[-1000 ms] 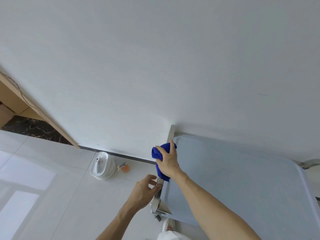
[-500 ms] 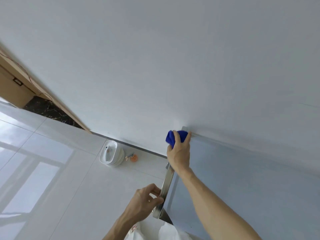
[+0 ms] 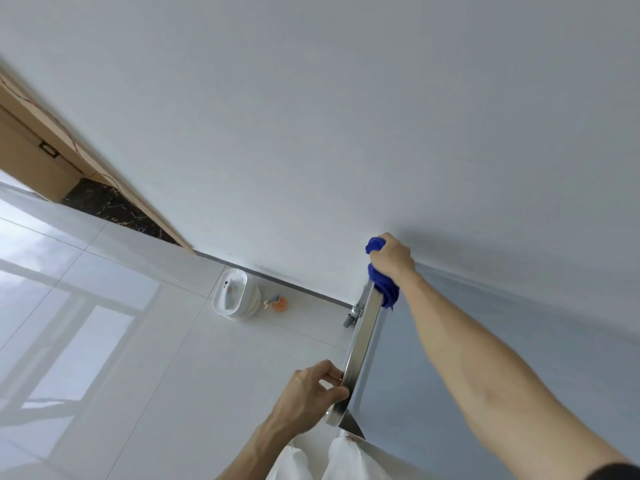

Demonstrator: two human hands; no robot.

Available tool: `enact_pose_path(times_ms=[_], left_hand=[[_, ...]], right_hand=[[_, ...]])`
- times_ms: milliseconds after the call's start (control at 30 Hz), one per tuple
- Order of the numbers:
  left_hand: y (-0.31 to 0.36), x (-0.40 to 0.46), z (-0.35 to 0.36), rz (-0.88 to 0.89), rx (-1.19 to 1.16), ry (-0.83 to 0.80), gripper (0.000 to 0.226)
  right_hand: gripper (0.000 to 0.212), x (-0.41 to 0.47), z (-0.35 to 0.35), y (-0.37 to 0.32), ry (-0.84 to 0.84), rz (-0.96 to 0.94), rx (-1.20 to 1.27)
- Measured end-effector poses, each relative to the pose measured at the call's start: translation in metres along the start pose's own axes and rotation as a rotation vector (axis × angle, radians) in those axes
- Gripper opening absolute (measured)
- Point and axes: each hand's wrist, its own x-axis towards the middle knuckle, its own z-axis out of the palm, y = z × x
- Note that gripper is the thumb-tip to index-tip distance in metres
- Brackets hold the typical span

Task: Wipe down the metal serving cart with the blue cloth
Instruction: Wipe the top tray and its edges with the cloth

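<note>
The metal serving cart (image 3: pixel 360 344) stands against the white wall, its flat grey top filling the lower right. My right hand (image 3: pixel 393 258) grips the bunched blue cloth (image 3: pixel 382 289) at the far left corner of the cart, right by the wall. The cloth hangs over the shiny left rim there. My left hand (image 3: pixel 311 393) holds the same rim near its front corner, fingers curled on the metal edge. A caster wheel (image 3: pixel 349 318) shows below the far corner.
On the tiled floor by the wall sits a stack of white dishes (image 3: pixel 235 294) with a small orange bottle (image 3: pixel 278 304) beside it. A wooden door frame (image 3: pixel 86 147) runs along the upper left. White fabric (image 3: pixel 332 459) shows at the bottom edge.
My right hand has slid the blue cloth along the left rim from the middle to the far corner at the wall. My left hand has closed onto the rim near the front corner.
</note>
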Motion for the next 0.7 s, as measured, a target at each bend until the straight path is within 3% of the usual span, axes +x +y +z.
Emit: enact_pose_path(times_ms=[167,267,400,700], left_hand=[[-0.003,-0.003,0.004,-0.02,0.018,0.024,0.019],[-0.006,-0.003,0.003,-0.003,0.049,0.018,0.02],[-0.01,-0.002,0.002,0.009,0.099,0.011,0.017],[-0.009,0.008,-0.016,0.123,0.294,-0.107,0.02]], right_hand=[[0.03,0.018,-0.008,-0.003,-0.027,0.032,0.01],[0.035,-0.013,0.005,0.0,0.08,-0.006,0.04],[0.045,-0.083,0.037,0.016,0.245,-0.195,0.17],[0.059,-0.149,0.071,0.049,0.154,-0.228,0.24]])
